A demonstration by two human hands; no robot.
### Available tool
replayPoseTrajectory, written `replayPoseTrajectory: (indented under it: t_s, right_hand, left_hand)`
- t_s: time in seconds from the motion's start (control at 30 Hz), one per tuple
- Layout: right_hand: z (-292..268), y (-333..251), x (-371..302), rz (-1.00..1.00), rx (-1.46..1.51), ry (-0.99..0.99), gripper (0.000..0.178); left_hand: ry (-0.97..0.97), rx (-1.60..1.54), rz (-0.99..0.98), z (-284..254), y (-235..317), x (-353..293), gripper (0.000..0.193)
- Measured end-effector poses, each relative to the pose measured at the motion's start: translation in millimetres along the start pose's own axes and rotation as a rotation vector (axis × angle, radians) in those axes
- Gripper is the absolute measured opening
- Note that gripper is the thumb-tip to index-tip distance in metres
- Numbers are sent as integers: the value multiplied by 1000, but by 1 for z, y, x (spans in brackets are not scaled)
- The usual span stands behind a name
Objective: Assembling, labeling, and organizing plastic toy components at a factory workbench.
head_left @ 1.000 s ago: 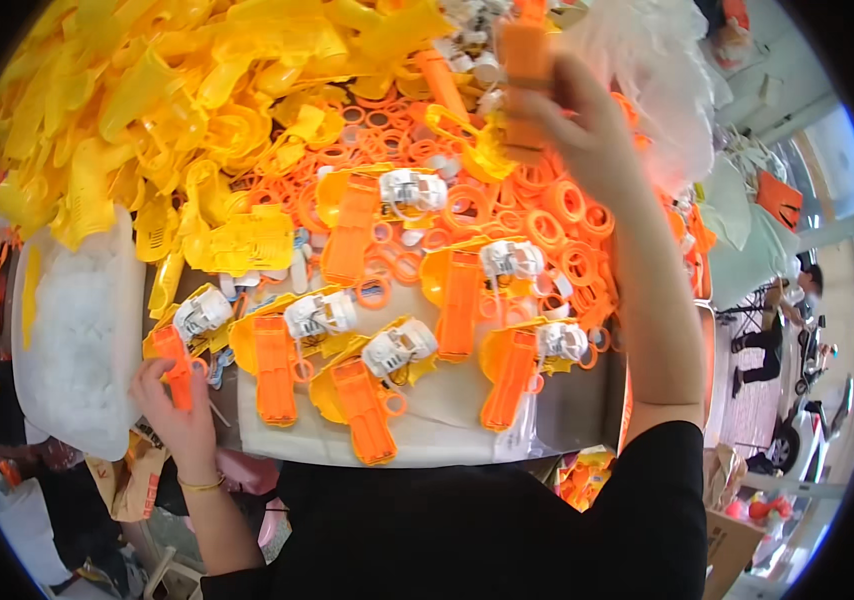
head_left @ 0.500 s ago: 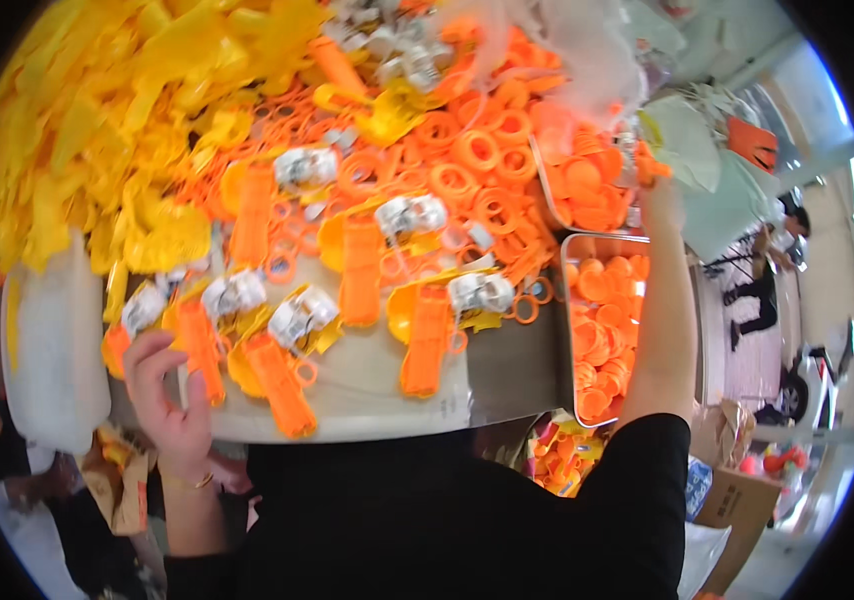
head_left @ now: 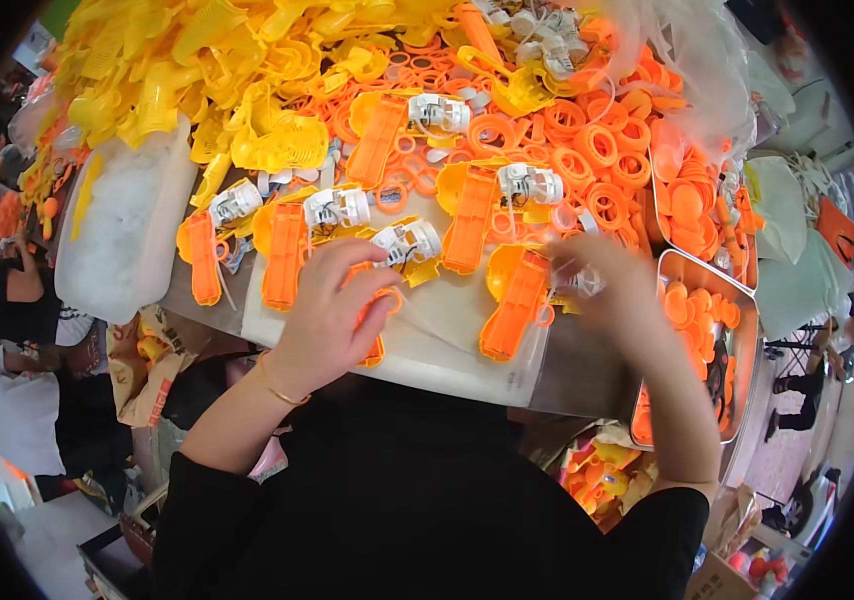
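My left hand (head_left: 332, 305) rests on an orange toy-gun shell (head_left: 372, 345) near the front of a pale work board (head_left: 437, 340), fingers curled over it. My right hand (head_left: 612, 290) is blurred and pinches a small white motor part (head_left: 582, 282) beside another orange and yellow shell (head_left: 512, 305). Several more orange shells (head_left: 283, 255) with white motor units (head_left: 337, 207) lie in rows on the board.
A heap of yellow plastic parts (head_left: 197, 70) fills the back left, and orange rings (head_left: 597, 150) cover the back right. Metal trays (head_left: 747, 330) of orange discs stand at right. A white bag (head_left: 122, 225) lies at left, with a person (head_left: 7, 310) beside it.
My view shifted right and down. My right hand came back from the far pile to the near shells, now with a white part. My left hand moved right onto a shell at the board's front.
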State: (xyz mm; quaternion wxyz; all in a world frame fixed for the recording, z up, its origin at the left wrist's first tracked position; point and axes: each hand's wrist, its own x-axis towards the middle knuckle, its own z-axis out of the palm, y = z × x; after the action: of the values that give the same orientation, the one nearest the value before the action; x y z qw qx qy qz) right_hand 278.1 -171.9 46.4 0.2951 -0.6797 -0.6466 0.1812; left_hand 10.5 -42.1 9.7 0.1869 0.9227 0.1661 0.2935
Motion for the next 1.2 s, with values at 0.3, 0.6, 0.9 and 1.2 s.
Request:
replayPoseTrajectory:
  t_s: [0.3,0.6,0.9,1.2]
  right_hand:
    - [90,-44,55,-295,-281,3,13]
    - [81,-25,59,-253,-135,-29,15]
    - [73,-31,109,-93,27,-416,14]
    - [63,-14,143,106,118,-802,17]
  left_hand:
    - [37,-114,-112,21,-22,-19,45]
    - [-33,-4,48,8,-33,-12,32]
    - [135,41,-144,28,-31,14,14]
    - [114,-93,-217,41,-32,12,13]
